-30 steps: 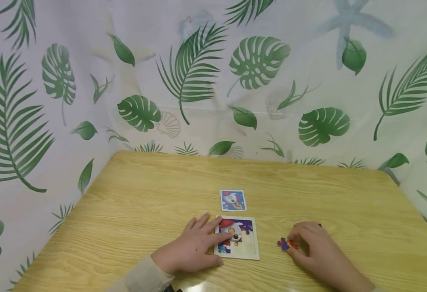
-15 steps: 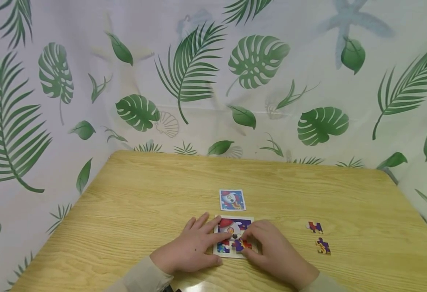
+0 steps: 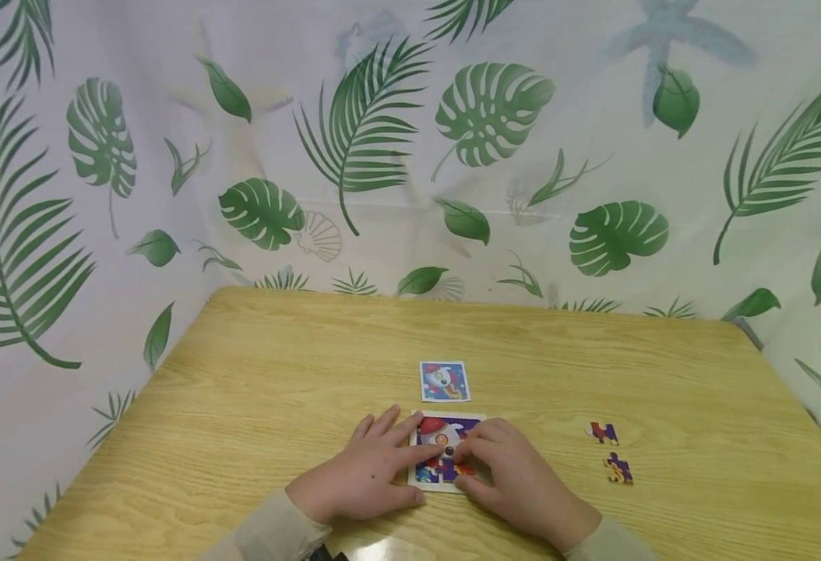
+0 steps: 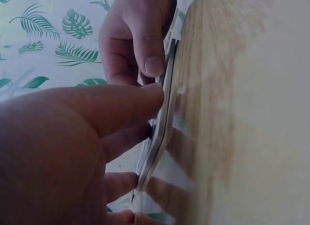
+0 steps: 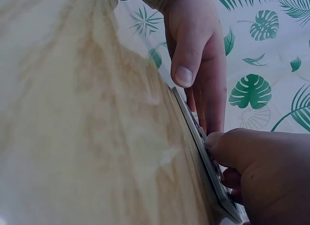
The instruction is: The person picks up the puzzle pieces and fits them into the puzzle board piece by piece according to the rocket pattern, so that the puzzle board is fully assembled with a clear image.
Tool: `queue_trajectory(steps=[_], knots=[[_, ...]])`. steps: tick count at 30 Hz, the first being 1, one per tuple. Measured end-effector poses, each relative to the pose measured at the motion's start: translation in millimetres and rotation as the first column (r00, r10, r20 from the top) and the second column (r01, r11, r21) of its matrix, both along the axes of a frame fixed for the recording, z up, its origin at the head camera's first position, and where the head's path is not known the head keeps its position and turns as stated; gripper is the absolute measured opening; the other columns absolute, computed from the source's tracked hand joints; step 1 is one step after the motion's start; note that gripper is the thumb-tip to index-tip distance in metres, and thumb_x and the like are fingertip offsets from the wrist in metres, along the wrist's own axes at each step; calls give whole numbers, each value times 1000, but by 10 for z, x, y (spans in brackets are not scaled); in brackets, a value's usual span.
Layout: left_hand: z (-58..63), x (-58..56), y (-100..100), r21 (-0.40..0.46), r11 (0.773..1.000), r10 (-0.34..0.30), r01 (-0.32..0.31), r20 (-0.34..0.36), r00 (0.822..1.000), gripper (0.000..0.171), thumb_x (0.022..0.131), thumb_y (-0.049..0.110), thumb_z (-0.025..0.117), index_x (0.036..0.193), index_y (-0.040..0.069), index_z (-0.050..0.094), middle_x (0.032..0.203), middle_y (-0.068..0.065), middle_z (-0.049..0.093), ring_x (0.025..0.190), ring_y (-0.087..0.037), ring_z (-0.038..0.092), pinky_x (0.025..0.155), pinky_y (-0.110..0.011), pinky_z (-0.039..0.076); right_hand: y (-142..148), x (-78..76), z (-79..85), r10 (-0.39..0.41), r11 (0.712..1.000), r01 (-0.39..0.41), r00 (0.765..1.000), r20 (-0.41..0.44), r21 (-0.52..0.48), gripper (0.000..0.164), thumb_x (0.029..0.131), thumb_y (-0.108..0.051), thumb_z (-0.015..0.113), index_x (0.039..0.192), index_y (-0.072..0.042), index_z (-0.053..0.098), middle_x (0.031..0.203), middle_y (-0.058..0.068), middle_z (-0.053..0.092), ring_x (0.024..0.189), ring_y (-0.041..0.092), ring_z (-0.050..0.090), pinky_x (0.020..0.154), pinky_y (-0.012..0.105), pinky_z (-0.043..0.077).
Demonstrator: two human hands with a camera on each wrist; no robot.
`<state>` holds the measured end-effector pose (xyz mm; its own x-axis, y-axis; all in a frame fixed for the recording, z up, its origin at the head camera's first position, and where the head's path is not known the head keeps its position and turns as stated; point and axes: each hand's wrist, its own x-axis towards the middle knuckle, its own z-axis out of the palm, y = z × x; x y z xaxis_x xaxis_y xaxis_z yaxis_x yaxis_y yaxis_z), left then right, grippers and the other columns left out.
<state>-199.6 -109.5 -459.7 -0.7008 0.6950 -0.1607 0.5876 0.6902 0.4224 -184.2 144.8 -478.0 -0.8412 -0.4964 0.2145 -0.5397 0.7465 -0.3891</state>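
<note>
A square jigsaw puzzle in a pale frame [image 3: 437, 488] lies in front of me, showing a white cartoon figure on purple. My left hand [image 3: 364, 475] rests on its left side, fingers spread and mostly straight. With curled thumb and fingers, my right hand [image 3: 516, 487] pinches a purple-and-orange puzzle piece [image 3: 450, 471] at the lower right of the picture. That hand covers the frame's right side and part of the piece. In the left wrist view, the frame's edge [image 4: 159, 138] is seen side-on between both hands. The right wrist view shows the right thumb [image 5: 220, 145] down at the frame.
Two loose puzzle pieces lie to the right, a red-and-purple piece [image 3: 603, 432] and a purple-and-yellow piece [image 3: 618, 468]. A small picture card [image 3: 444, 382] lies behind the frame. A leaf-printed cloth [image 3: 382, 257] hangs behind the wooden table [image 3: 298, 366].
My right hand has carried the purple-and-orange puzzle piece left from the table to the frame, then shifted it slightly further left within the picture. My left hand has stayed in place.
</note>
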Motion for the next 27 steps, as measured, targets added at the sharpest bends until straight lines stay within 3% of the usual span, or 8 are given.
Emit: queue_trajectory(steps=[13,27], knots=[[4,0,-12,36,999,-23,23,19,1000,57,97,53,60,152,46,43,168,-13,14,152,-44,4,114,-70,9,83,-2,-36,53,996,-53,999,-4,-64,17,88,-27,79,104,-29,75,108,-19,57,108,6,50,98,42,47],[9,-10,-18,21,1000,-11,11,25,1000,50,98,54,58,147,46,50,168,-8,16,153,-41,5,115,-68,9,139,-14,-62,67,993,-62,996,54,-104,21,91,-29,76,111,-30,70,116,-18,55,111,5,49,99,42,47]])
